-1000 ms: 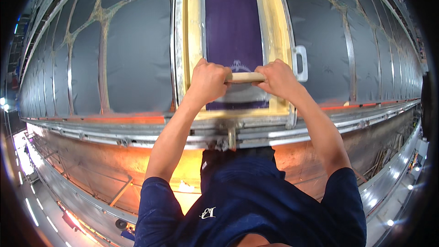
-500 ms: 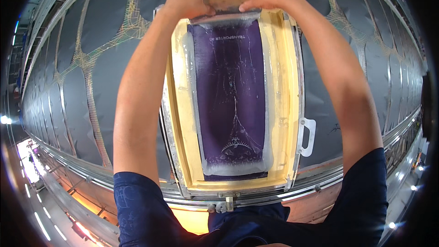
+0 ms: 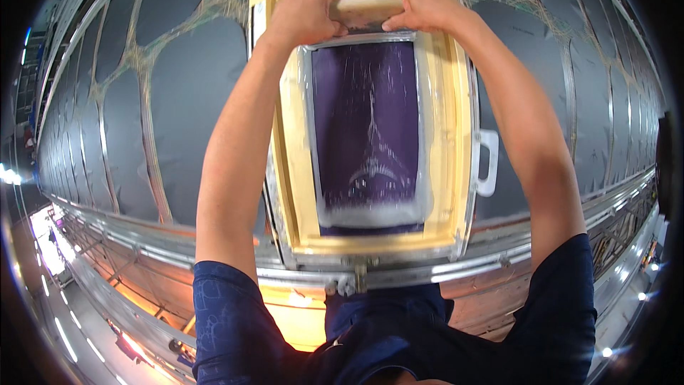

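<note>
A printing squeegee (image 3: 368, 8) with a pale, rounded handle lies crosswise over the far part of a screen frame (image 3: 462, 192). My left hand (image 3: 306, 16) is closed round its left end. Round the right end my right hand (image 3: 426, 6) is closed too, thumb on the near side. Beneath the blade, the screen's dark purple mesh (image 3: 367, 121) shows pale line artwork and streaks. Greyish residue (image 3: 374, 215) edges the mesh on its sides and near end. Yellow tape (image 3: 303, 232) covers the inner border of the frame. The blade's lower edge meets the mesh.
A white loop handle (image 3: 487, 162) sticks out from the frame's right side. Dark flat panels (image 3: 182, 121) lie on both sides, with mesh-like yellowish marks between them. A metal rail (image 3: 413, 274) runs along the near edge, with a clamp (image 3: 347, 284) in the middle.
Both hands have drawn the squeegee toward me across the mesh, over the pale lettering near the far end. The view has shifted, and the frame's far edge now shows.
</note>
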`<state>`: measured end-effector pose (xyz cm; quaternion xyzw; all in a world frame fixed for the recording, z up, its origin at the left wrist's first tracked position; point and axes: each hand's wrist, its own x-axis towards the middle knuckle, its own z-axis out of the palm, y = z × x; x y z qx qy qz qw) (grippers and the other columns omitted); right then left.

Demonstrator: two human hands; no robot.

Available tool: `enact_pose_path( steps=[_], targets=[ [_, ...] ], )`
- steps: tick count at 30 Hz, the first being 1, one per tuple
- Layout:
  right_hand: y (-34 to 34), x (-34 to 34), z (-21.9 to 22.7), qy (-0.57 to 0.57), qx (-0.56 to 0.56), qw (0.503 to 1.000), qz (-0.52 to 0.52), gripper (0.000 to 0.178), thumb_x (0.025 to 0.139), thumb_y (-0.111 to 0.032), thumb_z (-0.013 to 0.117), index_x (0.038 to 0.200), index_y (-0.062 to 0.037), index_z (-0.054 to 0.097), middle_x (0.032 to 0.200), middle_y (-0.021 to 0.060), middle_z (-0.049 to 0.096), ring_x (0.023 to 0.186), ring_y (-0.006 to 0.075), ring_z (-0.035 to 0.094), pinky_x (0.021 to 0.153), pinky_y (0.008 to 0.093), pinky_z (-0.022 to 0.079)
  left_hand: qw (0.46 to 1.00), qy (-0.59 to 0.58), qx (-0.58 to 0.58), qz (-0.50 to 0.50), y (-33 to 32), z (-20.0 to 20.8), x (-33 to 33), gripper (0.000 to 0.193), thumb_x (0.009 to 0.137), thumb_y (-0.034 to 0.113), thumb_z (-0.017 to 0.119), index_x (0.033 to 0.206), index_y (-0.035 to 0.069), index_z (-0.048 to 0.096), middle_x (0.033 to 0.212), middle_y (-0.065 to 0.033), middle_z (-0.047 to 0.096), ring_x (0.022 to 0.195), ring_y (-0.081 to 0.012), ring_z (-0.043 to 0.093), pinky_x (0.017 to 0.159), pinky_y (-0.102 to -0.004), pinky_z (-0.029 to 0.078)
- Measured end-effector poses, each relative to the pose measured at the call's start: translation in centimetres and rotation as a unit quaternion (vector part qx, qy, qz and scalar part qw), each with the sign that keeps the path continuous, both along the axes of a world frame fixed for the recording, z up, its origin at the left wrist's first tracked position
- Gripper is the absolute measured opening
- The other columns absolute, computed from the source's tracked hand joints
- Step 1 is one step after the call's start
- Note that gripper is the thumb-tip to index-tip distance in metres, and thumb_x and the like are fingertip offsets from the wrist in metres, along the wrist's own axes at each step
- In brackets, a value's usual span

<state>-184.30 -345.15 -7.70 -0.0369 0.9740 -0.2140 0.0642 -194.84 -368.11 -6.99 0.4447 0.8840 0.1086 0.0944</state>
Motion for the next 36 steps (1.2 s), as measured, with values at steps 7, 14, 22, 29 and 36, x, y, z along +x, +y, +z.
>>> enact_pose_path(
  steps=[7,14,22,29,36],
  targets=[
    [-10.7,19.3,0.2,0.017,-0.019,1.0,-0.001,0.03,0.074,-0.03,0.085,0.086,-0.0085,0.068,0.076,0.0176,0.068,0.077,0.04,0.066,0.07,0.0478,0.052,0.998,0.006,0.062,-0.019,-10.5,0.2,19.0,0.017,0.068,0.024,0.084,0.076,0.014,0.072,0.069,-0.0095,0.07,0.072,-0.0305,0.07,0.075,-0.0439,0.051],
    [-16.8,30.9,3.9,-0.068,-0.118,0.988,-0.07,0.037,0.081,-0.032,0.082,0.102,-0.0036,0.073,0.099,0.0183,0.074,0.1,0.0357,0.069,0.093,0.0445,0.052,0.993,0.03,0.116,-0.023,-17.2,-0.6,31.8,0.022,0.067,0.021,0.086,0.08,0.012,0.07,0.073,-0.0015,0.069,0.073,-0.0236,0.066,0.078,-0.04,0.044],
    [-4.7,28.1,-3.3,0.097,-0.041,0.857,-0.505,0.034,0.1,-0.038,0.062,0.112,-0.0072,0.069,0.106,0.0159,0.074,0.104,0.0399,0.068,0.089,0.0442,0.052,0.991,0.064,0.114,-0.029,-17.7,0.9,32.3,0.021,0.067,0.021,0.084,0.078,0.013,0.068,0.083,-0.0015,0.068,0.087,-0.0226,0.064,0.081,-0.0391,0.042],
    [-5.6,27.1,1.1,0.098,-0.109,0.85,-0.506,0.032,0.099,-0.036,0.066,0.103,-0.0053,0.07,0.084,0.0096,0.069,0.075,0.0236,0.063,0.073,0.0386,0.05,0.992,-0.012,0.123,0.009,-20.7,1.9,31.5,0.019,0.068,0.015,0.079,0.086,0.014,0.072,0.086,0.0003,0.069,0.083,-0.0213,0.067,0.083,-0.0362,0.043],
    [-17.6,19.6,-4.2,0.227,-0.216,0.834,-0.453,0.025,0.097,-0.026,0.07,0.095,-0.0014,0.067,0.075,0.009,0.064,0.067,0.0149,0.055,0.066,0.0351,0.047,0.993,0.026,0.108,0.028,-32.9,2.8,24.3,0.028,0.063,0.015,0.081,0.09,0.016,0.073,0.088,0.0032,0.071,0.085,-0.0202,0.068,0.079,-0.0364,0.044]
  ],
)
